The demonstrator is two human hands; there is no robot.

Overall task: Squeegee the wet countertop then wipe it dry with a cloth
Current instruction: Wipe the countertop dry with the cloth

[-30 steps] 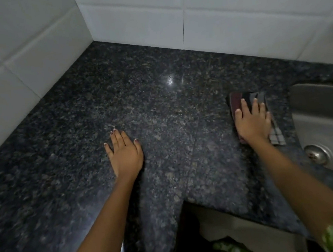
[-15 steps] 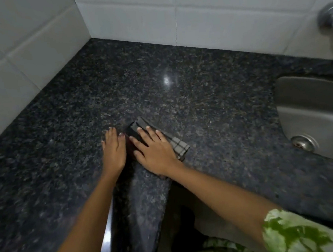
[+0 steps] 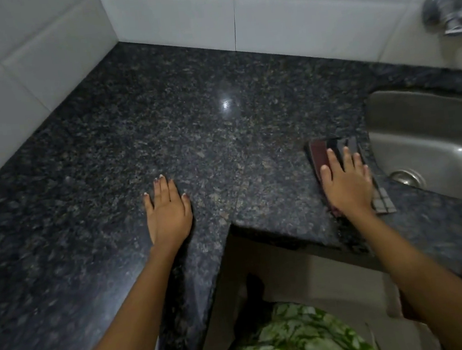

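Tiles [image 3: 22,71] of glossy white line the wall at the 9 o'clock side and run on along the back at 12 o'clock, meeting in a corner above the dark speckled granite worktop [image 3: 196,127], which bends in an L around a notch at its near edge. A bright spot of light glints on the stone toward 12 o'clock. The left hand [image 3: 168,210] lies flat, palm down, on the bare stone just left of centre, fingers [image 3: 161,186] straight, close together and holding nothing, the forearm reaching in from 7 o'clock. A seam in the stone runs between the two hands to the inner corner of the notch. At 6 o'clock, below the worktop's edge, shows a green and white patterned garment [image 3: 295,339]. The right hand [image 3: 347,185] presses flat on a folded checked cloth [image 3: 321,151] of dark red and grey at 3 o'clock, fingers extended and slightly spread on top of it, not curled around it. The cloth lies on the worktop just beside the rim of a steel sink [image 3: 431,136], its drain [image 3: 405,178] visible close to the hand. A metal tap [image 3: 446,9] juts from the back wall at 2 o'clock, above the sink.
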